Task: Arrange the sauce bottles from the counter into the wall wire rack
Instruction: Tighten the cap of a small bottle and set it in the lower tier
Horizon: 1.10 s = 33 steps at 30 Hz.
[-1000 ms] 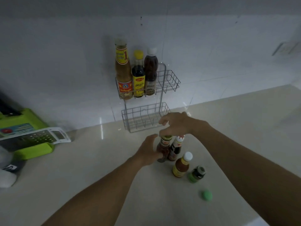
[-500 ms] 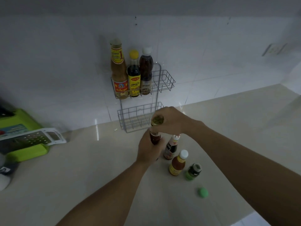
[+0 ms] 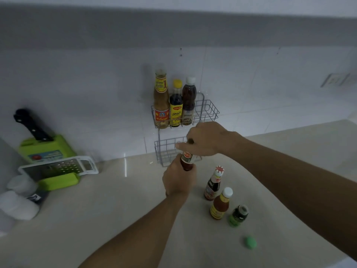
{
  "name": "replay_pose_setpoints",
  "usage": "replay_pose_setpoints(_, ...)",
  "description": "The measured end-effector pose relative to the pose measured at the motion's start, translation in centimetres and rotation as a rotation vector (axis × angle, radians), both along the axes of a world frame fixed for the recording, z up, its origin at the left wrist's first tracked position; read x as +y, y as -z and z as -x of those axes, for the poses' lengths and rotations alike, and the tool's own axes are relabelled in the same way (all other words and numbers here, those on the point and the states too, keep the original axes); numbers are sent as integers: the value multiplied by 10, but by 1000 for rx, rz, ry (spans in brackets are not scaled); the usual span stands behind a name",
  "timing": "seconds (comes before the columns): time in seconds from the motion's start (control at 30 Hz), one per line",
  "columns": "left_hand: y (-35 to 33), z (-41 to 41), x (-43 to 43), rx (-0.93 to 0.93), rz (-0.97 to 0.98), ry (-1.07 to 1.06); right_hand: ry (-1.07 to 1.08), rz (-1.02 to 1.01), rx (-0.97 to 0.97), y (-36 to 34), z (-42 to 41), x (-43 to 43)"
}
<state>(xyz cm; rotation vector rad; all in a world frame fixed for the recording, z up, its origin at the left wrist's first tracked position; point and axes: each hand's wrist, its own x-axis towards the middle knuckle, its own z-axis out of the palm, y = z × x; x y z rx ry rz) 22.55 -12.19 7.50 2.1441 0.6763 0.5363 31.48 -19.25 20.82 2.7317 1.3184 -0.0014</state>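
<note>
- Hands first: your left hand (image 3: 178, 177) is wrapped tight around the body of a dark bottle (image 3: 187, 160), lifted off the counter (image 3: 116, 200) in front of the rack's lower basket.
- Your right hand (image 3: 207, 139) is closed over that bottle's top, fingers curled down around the cap, one fingertip sticking out to the left.
- Rack (image 3: 207, 113) on the wall: the upper basket holds three bottles at its left end, its right end bare.
- Counter, right of your left wrist: a red-capped bottle (image 3: 214, 183), a white-capped bottle (image 3: 221, 204) and a green jar (image 3: 238, 215) stand in a row running toward the near right edge.
- A green cap (image 3: 250, 242) lies nearer you, apart from the jar.
</note>
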Motion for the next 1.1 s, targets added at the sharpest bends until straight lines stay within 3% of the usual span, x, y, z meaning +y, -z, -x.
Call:
replay_pose_setpoints(0.1,-3,3,2,-27,9,-8,-149,-135,-37,6,4,-5)
replay_pose_setpoints(0.23,-5,9,0,-14,-33,45,127,-68,-30,18,14,-1)
replay_pose_setpoints(0.3,-7,12,0,-7,-20,24,108,-40,-41,9,11,0)
replay_pose_setpoints(0.4,-13,11,2,-24,33,-21,-86,-234,-57,9,12,-4)
replay_pose_setpoints(0.47,-14,12,5,-16,3,17,-34,-299,-59,20,17,-7)
replay_pose_setpoints(0.57,-12,16,7,-1,-64,71,202,-162,18,20,19,-3)
replay_pose_setpoints(0.63,-9,19,6,-11,-72,73,154,-69,60,9,17,-3)
replay_pose_setpoints(0.73,-9,18,4,-42,-38,60,-25,-123,31,6,17,-6)
replay_pose_setpoints(0.87,-9,14,2,-63,-28,55,1,-240,-160,25,21,-1)
replay_pose_setpoints(1.1,9,19,3,-17,-53,56,119,-262,-19,43,29,-1)
